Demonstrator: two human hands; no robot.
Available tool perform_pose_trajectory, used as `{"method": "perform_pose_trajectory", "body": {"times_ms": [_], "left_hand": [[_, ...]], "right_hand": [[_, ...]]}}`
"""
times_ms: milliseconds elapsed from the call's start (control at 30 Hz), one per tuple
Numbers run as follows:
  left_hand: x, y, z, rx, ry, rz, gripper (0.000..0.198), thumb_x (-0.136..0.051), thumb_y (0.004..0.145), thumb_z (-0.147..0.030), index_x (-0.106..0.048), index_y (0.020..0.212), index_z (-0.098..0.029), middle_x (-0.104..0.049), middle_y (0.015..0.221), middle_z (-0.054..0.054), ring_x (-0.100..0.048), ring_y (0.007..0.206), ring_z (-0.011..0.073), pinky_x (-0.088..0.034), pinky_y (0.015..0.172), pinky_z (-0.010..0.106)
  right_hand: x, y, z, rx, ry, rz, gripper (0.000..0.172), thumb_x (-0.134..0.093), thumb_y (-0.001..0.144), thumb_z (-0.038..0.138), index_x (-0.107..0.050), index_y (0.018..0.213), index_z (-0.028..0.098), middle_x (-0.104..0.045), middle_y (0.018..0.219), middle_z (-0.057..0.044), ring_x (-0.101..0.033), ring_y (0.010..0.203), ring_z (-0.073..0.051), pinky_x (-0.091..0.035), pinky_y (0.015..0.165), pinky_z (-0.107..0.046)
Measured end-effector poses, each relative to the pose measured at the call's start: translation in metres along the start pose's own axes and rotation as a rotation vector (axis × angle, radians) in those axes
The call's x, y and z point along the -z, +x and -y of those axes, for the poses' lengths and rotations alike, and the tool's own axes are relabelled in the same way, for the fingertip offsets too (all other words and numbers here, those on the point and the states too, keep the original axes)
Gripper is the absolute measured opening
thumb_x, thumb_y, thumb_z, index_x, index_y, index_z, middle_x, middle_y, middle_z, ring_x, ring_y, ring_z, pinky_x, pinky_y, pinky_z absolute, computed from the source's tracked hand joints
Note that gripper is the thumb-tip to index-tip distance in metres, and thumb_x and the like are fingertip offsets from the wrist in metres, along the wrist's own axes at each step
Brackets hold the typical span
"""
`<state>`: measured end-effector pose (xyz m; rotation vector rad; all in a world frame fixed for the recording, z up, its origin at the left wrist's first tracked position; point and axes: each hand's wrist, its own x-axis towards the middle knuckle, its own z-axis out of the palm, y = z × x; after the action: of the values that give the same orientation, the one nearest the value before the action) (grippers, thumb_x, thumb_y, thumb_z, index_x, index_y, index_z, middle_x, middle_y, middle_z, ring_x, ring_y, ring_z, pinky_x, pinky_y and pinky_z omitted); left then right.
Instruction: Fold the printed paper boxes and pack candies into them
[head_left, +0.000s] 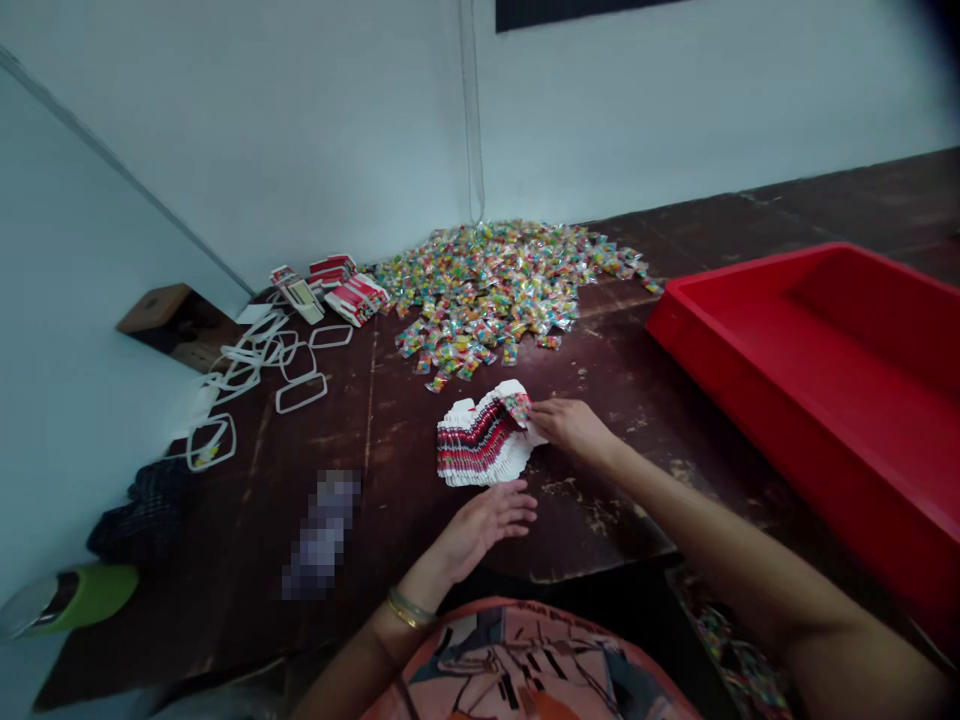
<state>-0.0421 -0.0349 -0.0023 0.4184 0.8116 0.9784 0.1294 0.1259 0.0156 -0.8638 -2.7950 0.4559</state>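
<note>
A fanned row of red and white printed cards (480, 440) lies on the dark brown table (405, 500) in front of me. My right hand (566, 425) is at the row's right end, its fingers pressed together on the end card, where a small patch of colourful pieces shows. Just below the row, my left hand (487, 520) is held palm inward with its fingers apart and nothing in it. Behind the cards spreads a big heap of small clear packets with multicoloured pieces (495, 290).
To the right stands a large red tray (795, 380). At the left are white loops (300, 392), stacks of red and white cards (356, 298), a wooden box (180, 325), dark cloth (142, 515) and a green object (101, 597). A wall rises behind the table.
</note>
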Motion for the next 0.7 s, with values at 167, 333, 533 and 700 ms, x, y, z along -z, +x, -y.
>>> {"method": "perform_pose_trajectory", "body": {"times_ms": [167,333,533,700], "left_hand": [[0.006,0.010,0.005,-0.025,-0.165,-0.120,0.027,-0.068,0.065,-0.019,-0.063,0.092,-0.013,-0.067,0.085,0.007,-0.061,0.078,0.0183,-0.046,0.077,0.034],[-0.004,0.007,0.016,0.104,0.026,-0.136,0.022,-0.060,0.056,-0.011,-0.061,0.078,-0.010,-0.065,0.065,0.005,-0.061,0.060,0.0175,-0.045,0.064,0.031],[-0.016,-0.007,0.025,0.210,0.101,-0.079,0.017,-0.061,0.054,-0.013,-0.060,0.071,-0.011,-0.063,0.063,0.004,-0.059,0.056,0.0157,-0.044,0.058,0.028],[-0.017,-0.016,0.031,0.159,0.397,0.039,0.025,-0.074,0.062,-0.026,-0.060,0.075,-0.011,-0.057,0.065,-0.001,-0.049,0.054,0.0081,-0.038,0.054,0.020]], "right_hand": [[-0.018,-0.058,0.063,0.220,0.099,-0.149,0.023,-0.053,0.090,0.021,-0.066,0.108,0.021,-0.066,0.115,-0.009,-0.057,0.101,-0.024,-0.042,0.090,-0.041],[-0.017,-0.058,0.069,0.015,0.252,-0.213,0.027,-0.060,0.085,0.027,-0.063,0.111,0.022,-0.056,0.128,-0.011,-0.045,0.116,-0.029,-0.038,0.094,-0.048],[-0.008,-0.049,0.059,0.097,0.662,0.100,0.016,-0.068,0.080,0.034,-0.065,0.078,0.018,-0.057,0.124,-0.009,-0.045,0.120,-0.026,-0.034,0.100,-0.043],[0.000,-0.051,0.047,0.246,0.983,0.457,0.023,-0.065,0.082,0.036,-0.065,0.069,0.017,-0.063,0.092,-0.003,-0.056,0.095,-0.018,-0.042,0.089,-0.032]]}}
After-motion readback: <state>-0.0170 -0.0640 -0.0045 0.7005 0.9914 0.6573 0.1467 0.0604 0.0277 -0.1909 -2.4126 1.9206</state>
